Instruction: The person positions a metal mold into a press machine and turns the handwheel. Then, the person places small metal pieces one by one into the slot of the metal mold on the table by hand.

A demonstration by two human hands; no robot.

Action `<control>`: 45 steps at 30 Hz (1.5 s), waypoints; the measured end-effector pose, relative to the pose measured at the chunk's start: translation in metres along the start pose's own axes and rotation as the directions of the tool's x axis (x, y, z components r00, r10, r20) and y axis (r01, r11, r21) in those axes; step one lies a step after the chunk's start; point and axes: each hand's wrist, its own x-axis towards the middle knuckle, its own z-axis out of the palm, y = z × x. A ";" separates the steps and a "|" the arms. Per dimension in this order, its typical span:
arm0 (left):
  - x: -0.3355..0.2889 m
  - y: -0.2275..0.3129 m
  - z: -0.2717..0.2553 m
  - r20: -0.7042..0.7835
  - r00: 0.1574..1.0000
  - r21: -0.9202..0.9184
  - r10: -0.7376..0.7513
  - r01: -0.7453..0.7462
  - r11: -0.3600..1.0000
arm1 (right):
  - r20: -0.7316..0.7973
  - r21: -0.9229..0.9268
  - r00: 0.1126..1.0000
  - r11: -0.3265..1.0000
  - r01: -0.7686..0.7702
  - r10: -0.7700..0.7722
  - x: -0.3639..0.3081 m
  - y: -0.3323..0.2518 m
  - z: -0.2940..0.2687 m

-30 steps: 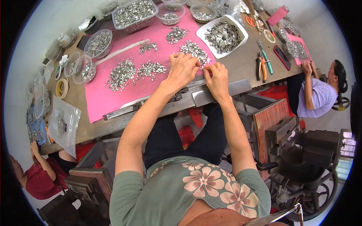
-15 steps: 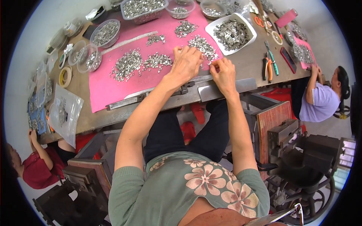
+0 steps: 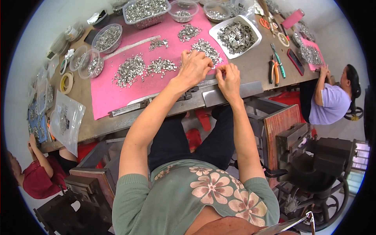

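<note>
Left grip: fingers bent, tips drawn in close. Right grip: thumb and forefinger brought together, facing the left. Whether either pinched a piece could not be told; the tips were too small in view.

Nearest pile, of small metal pieces, lay just beyond both grips, on the side away from the person. Its long axis slanted from far left to near right, the near end pointing toward the right grip's fingertips. The left grip was nearer, its fingers overlapping the pile's near-left edge in view.

Counts: piles on the pink mat, five, the nearest included; three of the others lay left of the left grip, one beyond it. White tray, one, beyond the right grip. Pliers, one, cutter, one, and phone, one: all right of the right grip, on the bench. Single pieces: not countable.
</note>
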 end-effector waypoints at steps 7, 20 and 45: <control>0.012 -0.003 0.006 0.072 0.997 0.086 0.042 -0.048 0.995 | 0.027 0.055 0.999 0.998 -0.039 0.037 -0.001 -0.002 0.004; -0.102 0.010 -0.091 -0.053 0.983 0.008 -0.176 0.176 0.984 | 0.147 0.445 0.956 0.880 0.167 -0.255 -0.006 -0.073 -0.003; -0.101 0.034 -0.074 -0.202 0.947 0.029 -0.251 0.262 0.965 | -0.001 -0.123 1.000 0.992 -0.028 0.028 0.007 -0.015 0.000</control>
